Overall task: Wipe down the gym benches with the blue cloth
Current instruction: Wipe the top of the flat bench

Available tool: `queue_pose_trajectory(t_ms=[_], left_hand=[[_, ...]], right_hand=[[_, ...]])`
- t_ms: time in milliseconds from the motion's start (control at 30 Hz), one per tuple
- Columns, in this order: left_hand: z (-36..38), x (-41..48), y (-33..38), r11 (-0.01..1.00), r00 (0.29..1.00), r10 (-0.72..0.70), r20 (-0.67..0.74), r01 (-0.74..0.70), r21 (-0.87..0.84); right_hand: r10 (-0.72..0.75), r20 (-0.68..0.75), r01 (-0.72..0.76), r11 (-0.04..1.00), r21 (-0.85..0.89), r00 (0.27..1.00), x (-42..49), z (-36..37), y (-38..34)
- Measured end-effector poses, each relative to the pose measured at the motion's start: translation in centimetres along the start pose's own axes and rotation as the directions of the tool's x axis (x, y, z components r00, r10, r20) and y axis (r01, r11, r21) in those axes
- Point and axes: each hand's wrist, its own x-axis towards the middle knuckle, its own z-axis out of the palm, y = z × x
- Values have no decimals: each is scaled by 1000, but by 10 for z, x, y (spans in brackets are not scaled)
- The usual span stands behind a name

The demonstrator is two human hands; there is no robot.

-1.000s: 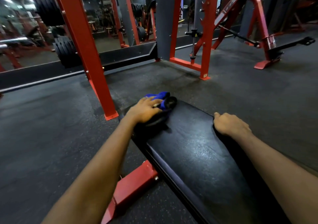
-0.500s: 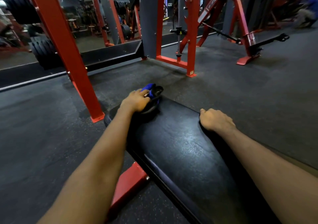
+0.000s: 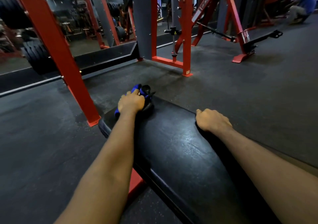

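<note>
A black padded bench (image 3: 180,148) runs from the lower right toward the middle of the view. My left hand (image 3: 131,102) presses a bunched blue cloth (image 3: 136,88) onto the far end of the pad, fingers curled over it; blue also shows under the wrist, and a dark part of the cloth sticks out to the right of the hand. My right hand (image 3: 212,120) grips the pad's right edge, with the fingers wrapped over the side and out of sight.
A red rack post (image 3: 56,51) stands close to the bench's far left corner, its foot on the rubber floor. Another red frame (image 3: 172,61) and a red machine (image 3: 240,34) stand further back. A person (image 3: 302,6) crouches at the far right. The bench's red foot (image 3: 136,184) juts out under my left forearm.
My left hand has slid the cloth a little toward the bench's far left corner. The right hand keeps its hold on the edge. The view has shifted slightly right.
</note>
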Motion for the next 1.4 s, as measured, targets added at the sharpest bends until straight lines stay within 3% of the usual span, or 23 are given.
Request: queue_pose_trajectory(t_ms=[67, 167, 267, 333, 433, 500, 600, 800, 900, 1067, 1133, 1233, 1300, 1400], left_hand=[[1, -11, 5, 1000, 1000, 26, 1, -26, -8], [2, -36, -23, 977, 977, 212, -28, -213, -30], [6, -55, -53, 957, 957, 286, -44, -287, -35], [-2, -48, -58, 975, 976, 217, -27, -218, -42], [-16, -31, -61, 992, 997, -68, -21, 66, -104], [-19, -31, -60, 974, 984, -181, -10, 178, -137], [-15, -66, -47, 978, 977, -191, -94, 182, -100], [12, -160, -32, 956, 968, -99, -230, 28, -292], [9, -142, -46, 928, 975, -99, -201, 18, -371], [-7, -89, -71, 917, 966, -216, -145, 149, -370], [-9, -100, -67, 870, 942, -235, -240, 94, -484], [-2, -153, -59, 686, 887, -306, -347, -48, -727], [8, -191, -60, 571, 883, -340, -324, -79, -817], [6, -210, -55, 428, 916, -365, -164, 9, -904]], right_hand=[[-4, -3, 3, 1000, -13, 1000, -1, -1, 1], [-25, -9, 25, 999, -41, 1000, -4, -3, 0], [-27, -8, 27, 998, -50, 1000, -8, -2, 0], [-28, -8, 27, 998, -55, 1000, -8, -2, 0], [-24, -5, 23, 998, -50, 1000, -7, -3, 0], [-22, -11, 22, 998, -56, 1000, -6, -2, 0], [-15, -12, 14, 999, -51, 1000, -4, -1, 0], [3, -17, -3, 999, -45, 1000, -11, -2, -3], [10, -19, -11, 999, -35, 1000, -12, -2, -1], [19, -21, -20, 1000, -19, 1000, -8, 1, -1], [23, -21, -24, 999, -23, 1000, -9, 0, -2], [19, -17, -20, 999, -32, 1000, -12, -2, -2], [11, -13, -12, 999, -34, 1000, -17, -3, -1], [-1, -12, 1, 999, -36, 1000, -22, -5, -2]])
